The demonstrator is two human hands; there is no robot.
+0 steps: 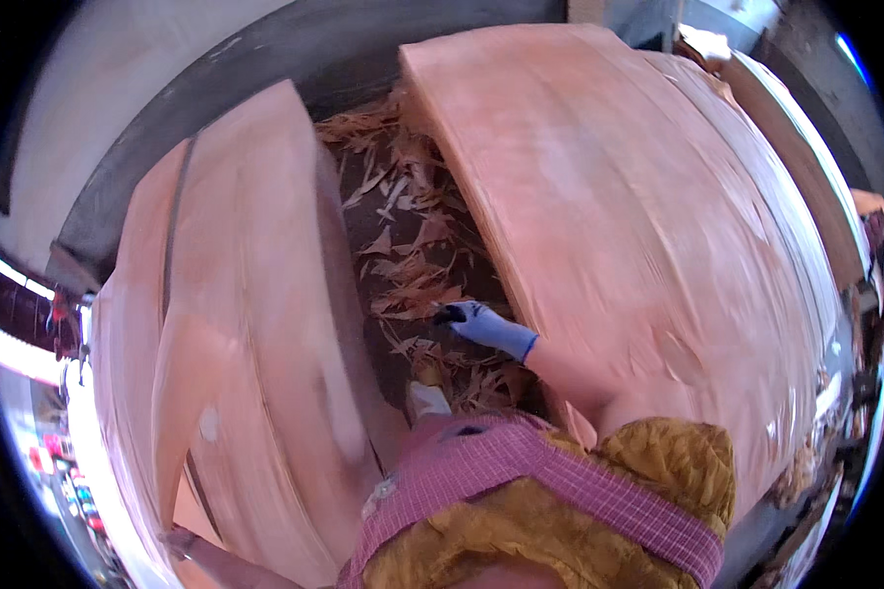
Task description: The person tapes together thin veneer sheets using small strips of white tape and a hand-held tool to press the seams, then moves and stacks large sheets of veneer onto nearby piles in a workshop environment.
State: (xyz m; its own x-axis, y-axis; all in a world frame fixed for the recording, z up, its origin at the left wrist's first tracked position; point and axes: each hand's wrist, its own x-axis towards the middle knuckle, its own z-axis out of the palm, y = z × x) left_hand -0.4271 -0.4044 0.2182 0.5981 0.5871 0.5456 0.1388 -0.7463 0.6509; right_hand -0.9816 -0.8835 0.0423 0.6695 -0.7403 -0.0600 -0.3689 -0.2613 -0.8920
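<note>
My left hand [181,540] is low at the left, at the near end of a thin wood veneer sheet [189,373]. Its fingers are closed on the edge of that sheet, which lifts and curls above the left stack of veneer [265,245]. My right hand [481,326], in a pale blue glove with dark fingertips, hangs over the gap between the stacks. Its fingers are curled in, and whatever they may hold is hidden. Beneath it lie torn veneer scraps [417,270].
A broad, tall stack of veneer [599,196] stands at the right, close to my right forearm. Scraps cover much of the floor in the narrow gap, where my shoe [428,401] shows. A grey wall [157,147] rises behind. More boards [791,147] stand at the far right.
</note>
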